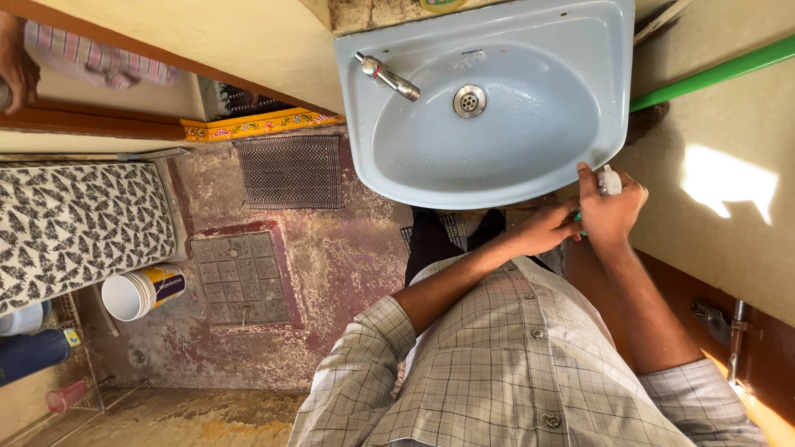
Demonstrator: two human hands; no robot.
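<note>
A pale blue wash basin (497, 186) hangs on the wall in front of me, with a metal tap (387, 77) at its left and a round drain (469, 101) in the bowl. At the basin's right rim, my right hand (611, 209) grips a small white spray nozzle (609, 180) on a bottle, thumb up beside it. My left hand (548, 229) reaches in from the left and touches the bottle low down, where a bit of green shows. The bottle's body is hidden by both hands.
A green pipe (712, 74) runs along the right wall. On the floor lie a dark mat (290, 171), a square patterned tile (240, 277) and a tipped white bucket (141, 291). A patterned cloth (79, 228) covers something at left. Another person's hand (16, 70) shows top left.
</note>
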